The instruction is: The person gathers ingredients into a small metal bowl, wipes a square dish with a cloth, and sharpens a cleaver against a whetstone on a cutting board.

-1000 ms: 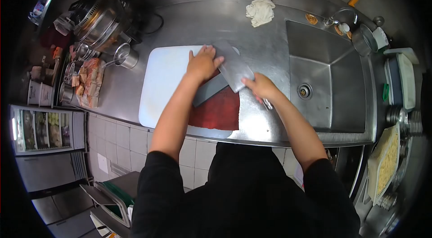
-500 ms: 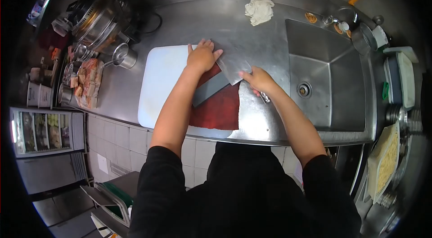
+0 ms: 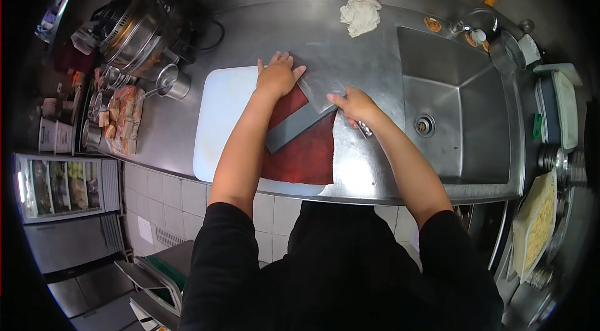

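Observation:
A flat, dark red sheet (image 3: 303, 159), perhaps meat, lies over the right part of a white cutting board (image 3: 219, 106) and onto the steel counter. Across it runs the wide grey blade of a knife (image 3: 290, 128), slanting down to the left. My right hand (image 3: 357, 109) is closed round its metal handle, at the sheet's right side. Clear plastic (image 3: 322, 93) lies by the blade's upper end, next to that hand. My left hand (image 3: 279, 78) rests with fingers spread at the sheet's top edge, its palm hiding what lies beneath.
To the right is a steel sink (image 3: 459, 125) with a drain. A crumpled white cloth (image 3: 361, 15) lies at the back. On the left stand a machine with a steel bowl (image 3: 134, 34), a metal pot (image 3: 173, 81) and a bag of pinkish pieces (image 3: 125, 118).
The knife's blade has tilted and looks narrower, showing more of the red sheet. My right hand has shifted slightly up and left. My left hand stays almost in place.

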### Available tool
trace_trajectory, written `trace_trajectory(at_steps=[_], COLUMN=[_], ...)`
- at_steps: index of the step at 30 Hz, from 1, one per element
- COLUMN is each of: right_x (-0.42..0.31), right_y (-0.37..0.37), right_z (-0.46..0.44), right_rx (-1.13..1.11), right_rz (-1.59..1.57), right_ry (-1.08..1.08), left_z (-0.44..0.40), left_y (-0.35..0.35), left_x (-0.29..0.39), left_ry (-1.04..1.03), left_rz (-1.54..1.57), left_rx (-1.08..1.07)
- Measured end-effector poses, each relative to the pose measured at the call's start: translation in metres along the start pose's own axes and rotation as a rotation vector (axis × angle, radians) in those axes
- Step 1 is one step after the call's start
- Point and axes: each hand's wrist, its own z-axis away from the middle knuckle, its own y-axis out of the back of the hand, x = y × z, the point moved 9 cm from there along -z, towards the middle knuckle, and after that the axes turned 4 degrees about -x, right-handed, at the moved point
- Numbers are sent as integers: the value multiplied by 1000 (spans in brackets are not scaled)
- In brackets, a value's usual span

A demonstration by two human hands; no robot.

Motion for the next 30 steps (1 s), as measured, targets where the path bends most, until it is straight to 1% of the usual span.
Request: trace_trajectory(at_steps=[2, 3, 4, 5, 6, 7, 9, 10, 11, 12, 13, 14, 16, 17, 18, 19, 20, 21, 23, 24, 25, 26, 27, 28, 30], right_x=[5, 21, 40, 65, 77, 63, 61, 47, 28, 11, 0, -5, 10, 17, 36, 57, 59, 57, 69, 43, 14, 1, -14, -13, 6], right_y=[-4, -13, -21, -39, -47, -47, -42, -27, -17, -7, 3, 4, -3, -10, -19, -33, -42, -43, -41, -25, -16, -7, 3, 1, -8], right_z=[17, 37, 61, 92, 110, 139, 98, 63, 32, 5, -15, -23, -1, 12, 35, 62, 97, 121, 80, 51, 30, 0, -14, -23, -4], right_rx=[0, -22, 4, -45, -89, -215, -164, 21, -27, -30, 37, -17, -26, -39, -16, 7, -48, -104, -54, 69, -40, -38, 5, 7, -20], right_rz=[-64, -47, 73, 28, -9, -16, 25, 39, 49, -38, -21, -46, -62, -73, -12, 44, 11, -17, 15, 69, -1, -68, -40, -108, -123], right_ry=[31, 14, 3, -9, -14, -249, -143, 66, 58, 74, 80, 41, 28, 30, 52, 72, -38, -146, -77, 133, 80, 99, 62, 31, 50], left_z=[13, 36, 68, 103, 134, 145, 112, 79, 45, 12, -7, -6, -2, 14, 47, 82, 113, 129, 101, 71, 38, 6, -11, -10, -3], left_y=[-6, -14, -24, -35, -37, -44, -40, -29, -17, -6, -2, -4, 1, -8, -19, -30, -40, -39, -34, -26, -16, -8, -7, -6, -5], left_x=[9, 21, 34, 50, 64, 65, 48, 35, 21, 7, -2, -3, 4, 10, 23, 37, 51, 57, 42, 28, 13, -2, -13, -12, -3], left_ry=[-22, -12, -69, -110, -122, -115, -95, -60, -23, -4, 9, 1, -30, -30, -31, -106, -131, -140, -128, -70, -9, 4, 15, 9, -28], left_rz=[-22, -72, -100, -213, -228, -180, -175, -147, -119, -77, -37, -40, -31, -76, -123, -165, -243, -150, -121, -97, -72, -42, -13, -18, -33], left_rx=[51, -20, 45, 108, 22, 13, 67, 46, 25, 4, -21, -25, 60, 40, 16, 72, 79, 33, 108, 59, 12, 9, 1, -1, 59])
